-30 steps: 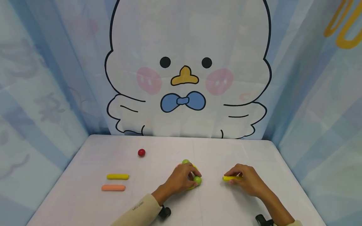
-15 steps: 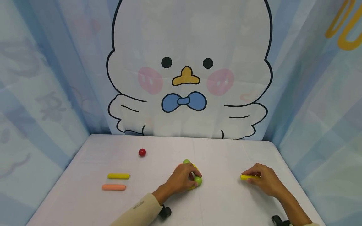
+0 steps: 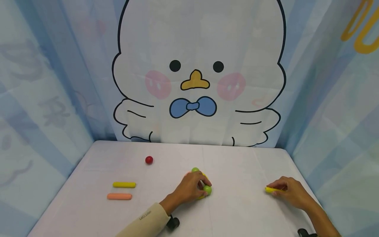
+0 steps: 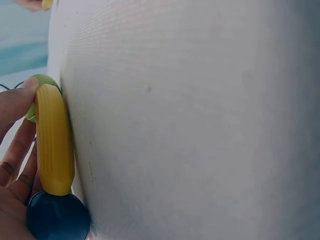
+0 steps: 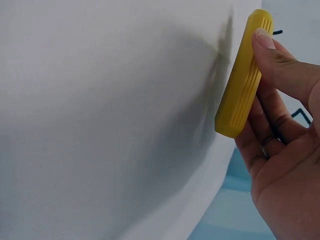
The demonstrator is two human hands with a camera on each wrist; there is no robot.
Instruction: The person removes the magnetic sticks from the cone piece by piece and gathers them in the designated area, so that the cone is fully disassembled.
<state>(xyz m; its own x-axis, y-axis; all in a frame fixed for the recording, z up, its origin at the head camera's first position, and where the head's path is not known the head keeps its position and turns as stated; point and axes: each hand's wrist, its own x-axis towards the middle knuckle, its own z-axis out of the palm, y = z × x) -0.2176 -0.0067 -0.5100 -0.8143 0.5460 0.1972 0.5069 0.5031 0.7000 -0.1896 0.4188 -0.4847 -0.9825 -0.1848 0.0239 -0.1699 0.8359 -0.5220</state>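
In the head view my left hand (image 3: 190, 187) pinches a green ball (image 3: 207, 190) of a ball-and-rod structure at mid-table. A second green ball (image 3: 195, 170) shows beyond the knuckles; the hand hides much of the rest. The left wrist view has my thumb against the green ball (image 4: 47, 81), where a ribbed yellow rod (image 4: 54, 142) meets it; a dark blue ball (image 4: 58, 216) sits at the rod's other end. Toward the table's right side, my right hand (image 3: 293, 191) holds a loose yellow rod (image 5: 242, 80) between thumb and fingers, close over the surface.
A red ball (image 3: 149, 160) lies toward the back left of the white table (image 3: 237, 210). On the left, a yellow rod (image 3: 124, 185) lies above an orange rod (image 3: 119, 196), roughly parallel. A printed curtain (image 3: 195, 128) rises behind the table's back edge.
My right hand has moved to the right with the yellow rod, away from the structure. The left hand keeps its hold on the green ball in the same place.
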